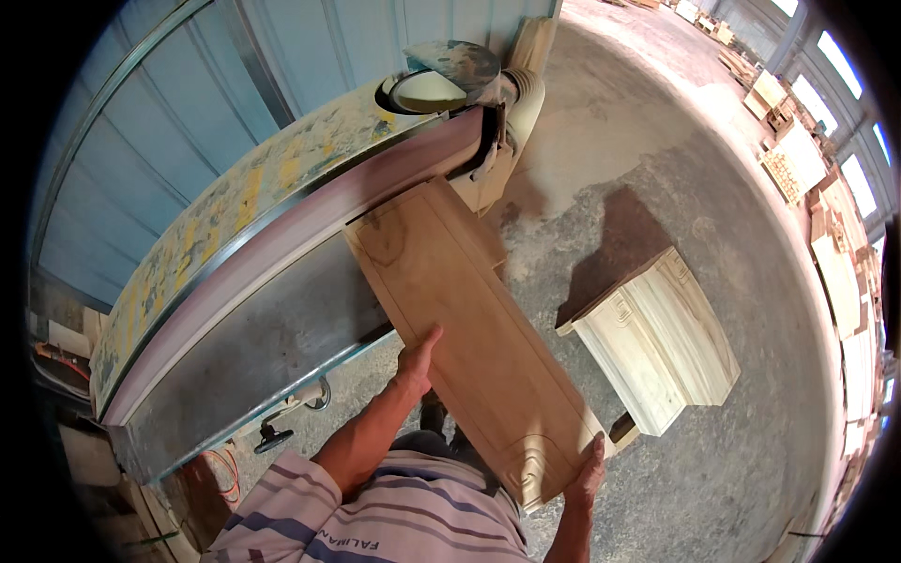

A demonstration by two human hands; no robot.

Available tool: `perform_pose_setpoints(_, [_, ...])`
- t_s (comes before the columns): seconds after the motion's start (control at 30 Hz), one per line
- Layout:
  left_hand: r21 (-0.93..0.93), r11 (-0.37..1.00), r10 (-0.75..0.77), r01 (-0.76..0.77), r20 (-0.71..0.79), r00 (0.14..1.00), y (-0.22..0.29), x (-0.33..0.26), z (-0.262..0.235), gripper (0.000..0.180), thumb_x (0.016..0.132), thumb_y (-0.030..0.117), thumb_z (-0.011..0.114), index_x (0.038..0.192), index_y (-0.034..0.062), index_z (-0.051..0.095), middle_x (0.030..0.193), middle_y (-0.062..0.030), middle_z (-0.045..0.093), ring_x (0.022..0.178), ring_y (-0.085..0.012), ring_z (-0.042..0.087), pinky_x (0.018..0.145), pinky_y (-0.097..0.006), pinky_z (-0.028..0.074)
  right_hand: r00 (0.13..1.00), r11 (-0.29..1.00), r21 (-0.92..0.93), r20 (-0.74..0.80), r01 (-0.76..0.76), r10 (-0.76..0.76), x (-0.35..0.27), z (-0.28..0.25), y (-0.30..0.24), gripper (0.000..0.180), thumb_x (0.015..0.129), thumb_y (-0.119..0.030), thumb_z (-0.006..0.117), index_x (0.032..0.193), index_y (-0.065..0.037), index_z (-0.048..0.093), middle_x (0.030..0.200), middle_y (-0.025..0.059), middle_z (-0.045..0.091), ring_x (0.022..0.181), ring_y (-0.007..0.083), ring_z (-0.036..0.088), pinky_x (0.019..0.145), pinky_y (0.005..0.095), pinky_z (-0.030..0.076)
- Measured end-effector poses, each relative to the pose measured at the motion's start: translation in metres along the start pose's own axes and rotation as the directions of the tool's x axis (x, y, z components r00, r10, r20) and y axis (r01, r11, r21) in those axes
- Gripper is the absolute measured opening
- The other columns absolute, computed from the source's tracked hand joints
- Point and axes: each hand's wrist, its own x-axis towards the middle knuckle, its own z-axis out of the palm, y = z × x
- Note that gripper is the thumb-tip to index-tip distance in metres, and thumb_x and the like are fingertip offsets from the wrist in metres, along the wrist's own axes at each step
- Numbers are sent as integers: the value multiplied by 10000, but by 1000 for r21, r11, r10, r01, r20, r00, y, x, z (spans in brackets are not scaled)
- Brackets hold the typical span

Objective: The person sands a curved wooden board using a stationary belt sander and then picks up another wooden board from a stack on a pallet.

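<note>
- At centre frame, a long wooden panel runs diagonally from 11 o'clock to 5 o'clock; brown face up, w/ a routed border & a small carved curl at the near corner.
- Far end of panel rests on the grey steel table of a belt sander, its far edge against the pinkish sanding belt.
- Left hand, approx. 7 o'clock of panel centre: thumb on the top face, fingers wrapped round the left long edge; gripping panel.
- Right hand, approx. 5 o'clock: palm & fingers pressed on the near right corner, holding panel; fingertips under the edge, not visible.
- Belt guard, yellow-flecked, arcs above the belt from 8 to 12 o'clock; drum end w/ pale dust hood at 12 o'clock.
- Stack of pale moulded wood pieces sits on the concrete floor at 3 o'clock, well apart from panel.
- More timber stacks line the rim, 1–4 o'clock.
- Striped shirt at 6 o'clock.
</note>
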Motion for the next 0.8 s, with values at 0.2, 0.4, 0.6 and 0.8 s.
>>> perform_pose_setpoints(0.2, [-14,999,-49,49,-26,998,14,9,-7,611,787,305,694,1268,41,427,1227,-112,511,1132,-274,490,940,-440,418,1000,999,33,2,-28,28,4,9,5,613,898,-437,488,1353,-44,368,1323,65,420,1182,210,426,1002,359,353])
perform_pose_setpoints(0.4, [20,999,-38,38,4,999,10,10,-4,563,812,340,651,1260,64,450,1237,-89,514,1135,-257,485,958,-426,398,991,999,-28,-129,39,-42,8,7,14,535,884,-463,501,1141,5,547,1040,67,570,939,165,542,810,286,452])
perform_pose_setpoints(0.6, [8,997,-71,70,154,985,10,10,-14,577,836,396,590,1288,73,436,1277,-95,493,1160,-288,463,958,-463,376,970,986,-100,-218,-136,112,22,-23,24,407,897,-362,547,1115,-20,587,989,10,582,919,117,530,809,276,438])
perform_pose_setpoints(0.8, [86,993,-89,85,43,995,13,5,-15,660,812,411,626,1321,65,386,1297,-106,456,1145,-301,455,935,-459,379,979,992,10,-158,129,-126,1,-2,11,410,911,-329,531,1130,14,586,1040,37,602,958,117,535,835,257,427])
